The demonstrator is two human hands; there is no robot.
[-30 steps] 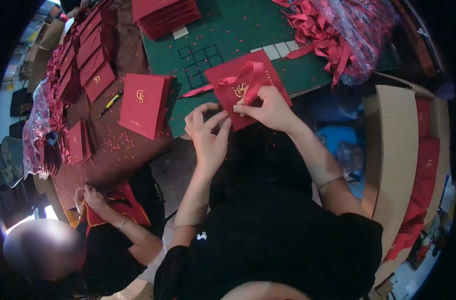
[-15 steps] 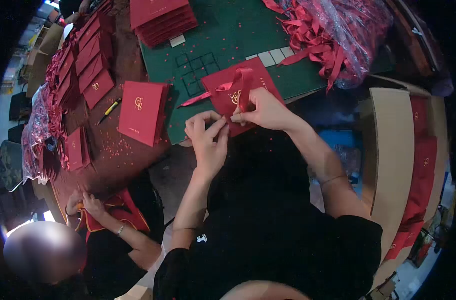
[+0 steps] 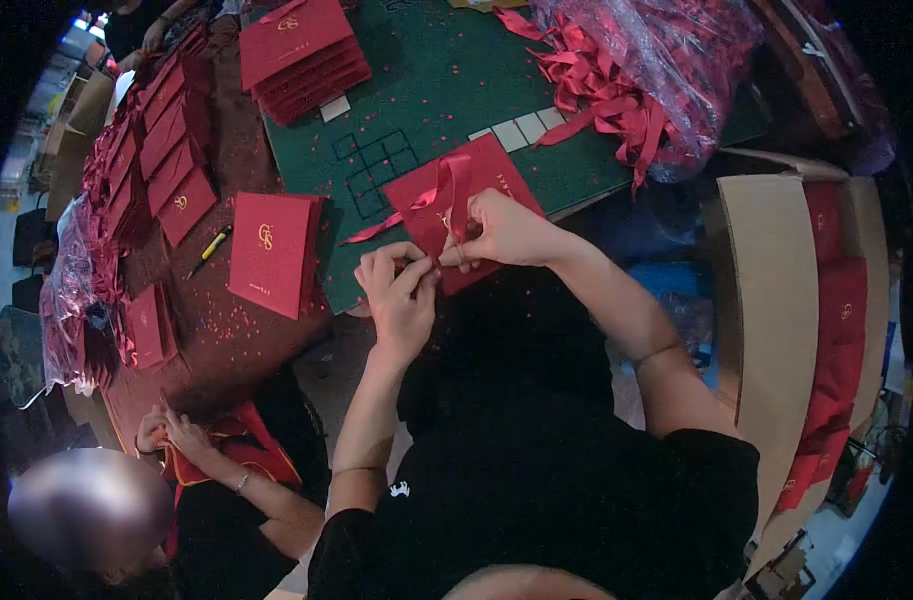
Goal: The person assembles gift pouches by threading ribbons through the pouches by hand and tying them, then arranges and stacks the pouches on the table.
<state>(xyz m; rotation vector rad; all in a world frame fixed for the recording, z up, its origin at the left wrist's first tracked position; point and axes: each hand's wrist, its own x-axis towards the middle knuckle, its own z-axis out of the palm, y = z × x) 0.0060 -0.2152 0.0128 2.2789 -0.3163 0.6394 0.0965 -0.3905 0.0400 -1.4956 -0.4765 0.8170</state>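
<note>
A red paper gift bag with gold lettering lies at the near edge of the green mat, partly under my hands. A red ribbon loops up from it, one tail lying toward the left. My right hand is closed in a pinch on the ribbon low on the bag. Just left of it, my left hand has its thumb and fingertips pinched together at the bag's near edge. What sits between those left fingertips is too small to make out.
A stack of red bags stands at the back, another red bag to the left. Loose ribbons spill from clear plastic. A yellow pen lies left. A cardboard box stands right; a co-worker's hands are lower left.
The view has shifted a little, so the table things sit slightly further left and lower. Both hands stay pinched close together at the bag, with only slight finger movement.
</note>
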